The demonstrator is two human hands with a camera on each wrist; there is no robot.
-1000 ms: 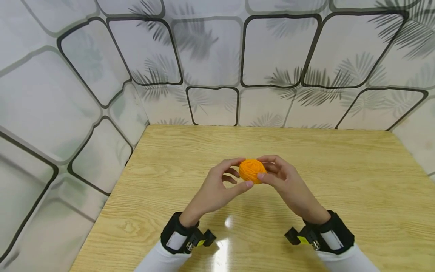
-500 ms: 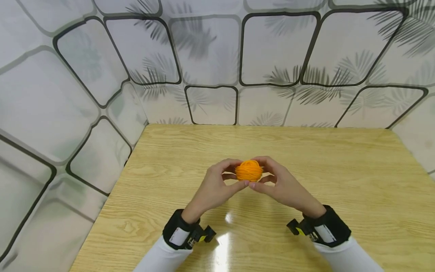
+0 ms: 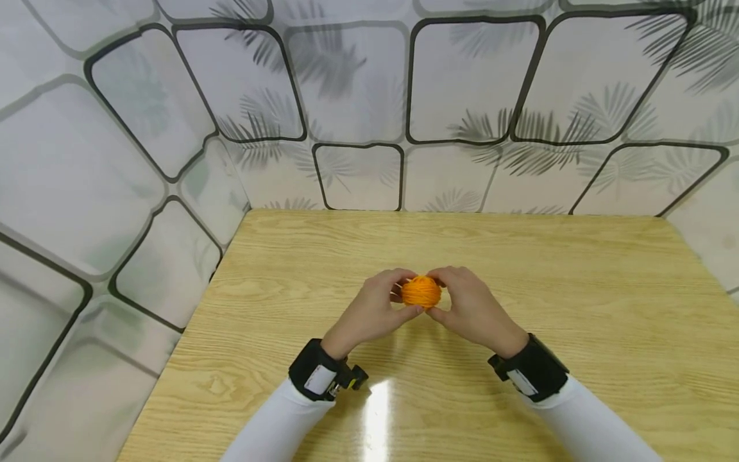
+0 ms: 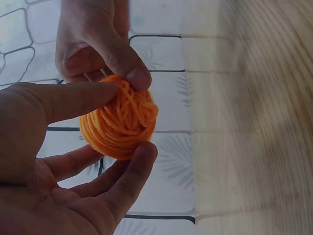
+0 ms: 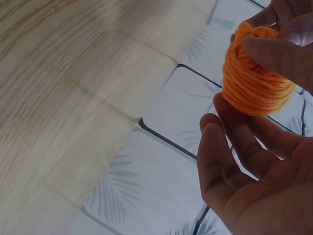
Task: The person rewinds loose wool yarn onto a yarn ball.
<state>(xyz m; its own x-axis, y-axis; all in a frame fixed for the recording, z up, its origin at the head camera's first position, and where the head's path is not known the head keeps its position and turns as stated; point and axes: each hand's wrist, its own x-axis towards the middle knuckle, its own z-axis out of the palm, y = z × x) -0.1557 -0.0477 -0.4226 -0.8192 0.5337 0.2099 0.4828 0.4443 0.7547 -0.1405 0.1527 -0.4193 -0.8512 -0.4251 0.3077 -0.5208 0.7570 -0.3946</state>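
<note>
A small ball of orange yarn (image 3: 421, 292) is held up over the table between both hands. My left hand (image 3: 378, 307) grips its left side, thumb at the near face and fingers curled behind. On the other side my right hand (image 3: 470, 308) pinches it between thumb and fingers. The left wrist view shows the wound strands of the yarn ball (image 4: 120, 120), with a thumb pressed on the top and fingertips below. In the right wrist view the yarn ball (image 5: 257, 78) sits between the thumb and the fingers, and part of the other hand shows behind it.
The wooden table (image 3: 288, 256) spreads beneath the hands, with a bright light reflection near its front. A patterned wall (image 3: 358, 83) stands along the back edge, and another wall panel (image 3: 75, 173) runs along the left.
The yarn ball has been turned between the hands and moved slightly left. The right hand has shifted its fingers on it, and both wrists have come up and a little inward.
</note>
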